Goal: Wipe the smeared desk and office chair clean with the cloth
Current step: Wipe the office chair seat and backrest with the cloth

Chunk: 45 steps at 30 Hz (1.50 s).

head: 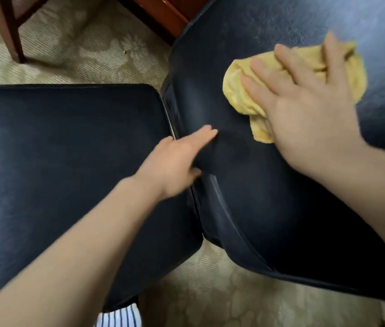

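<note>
A black office chair fills the view: its seat (57, 149) lies at the left and its backrest (269, 197) at the right. A crumpled yellow cloth (238, 90) lies on the backrest. My right hand (304, 102) presses flat on the cloth with fingers spread and nearly straight. My left hand (177, 159) rests at the crease between seat and backrest, its fingers stretched onto the backrest. Faint pale smears show on the backrest's upper right area.
Patterned beige carpet (80, 43) lies under the chair. A wooden chair leg (14, 29) stands at the top left and a reddish wooden furniture edge (163, 13) at the top middle. Striped fabric (120, 317) shows at the bottom edge.
</note>
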### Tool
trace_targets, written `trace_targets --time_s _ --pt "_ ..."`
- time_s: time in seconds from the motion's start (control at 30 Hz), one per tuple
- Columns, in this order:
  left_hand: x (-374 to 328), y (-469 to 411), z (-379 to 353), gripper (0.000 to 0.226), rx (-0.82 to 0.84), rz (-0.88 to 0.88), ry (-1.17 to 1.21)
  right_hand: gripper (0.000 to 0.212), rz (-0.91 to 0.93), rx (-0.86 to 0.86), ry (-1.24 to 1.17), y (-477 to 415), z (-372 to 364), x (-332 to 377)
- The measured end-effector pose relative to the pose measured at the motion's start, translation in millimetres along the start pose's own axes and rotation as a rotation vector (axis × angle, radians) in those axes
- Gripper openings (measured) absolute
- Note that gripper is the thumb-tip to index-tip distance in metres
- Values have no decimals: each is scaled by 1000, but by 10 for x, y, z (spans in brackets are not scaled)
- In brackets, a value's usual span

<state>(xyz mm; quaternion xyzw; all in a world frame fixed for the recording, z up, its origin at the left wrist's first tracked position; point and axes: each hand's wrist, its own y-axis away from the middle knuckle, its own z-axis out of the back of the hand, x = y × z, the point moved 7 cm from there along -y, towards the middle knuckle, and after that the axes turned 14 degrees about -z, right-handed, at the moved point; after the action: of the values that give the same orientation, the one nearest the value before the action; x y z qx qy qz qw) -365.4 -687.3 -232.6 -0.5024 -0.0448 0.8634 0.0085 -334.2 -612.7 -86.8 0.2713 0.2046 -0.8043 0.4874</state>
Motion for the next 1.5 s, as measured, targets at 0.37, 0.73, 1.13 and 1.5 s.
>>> trace_targets --time_s 0.37,0.73,1.13,1.5 --pt "-348 -86 -47 65 -77 -22 371 43 362 540 185 1334 -1032 1217" --pt "-368 -216 -124 58 92 28 263 49 149 509 -148 1960 -348 426" --pt "42 207 508 51 -427 168 290 38 -67 63 55 -11 -473 406" --pt "122 176 387 67 -279 160 387 53 247 628 317 276 -1298 1386"
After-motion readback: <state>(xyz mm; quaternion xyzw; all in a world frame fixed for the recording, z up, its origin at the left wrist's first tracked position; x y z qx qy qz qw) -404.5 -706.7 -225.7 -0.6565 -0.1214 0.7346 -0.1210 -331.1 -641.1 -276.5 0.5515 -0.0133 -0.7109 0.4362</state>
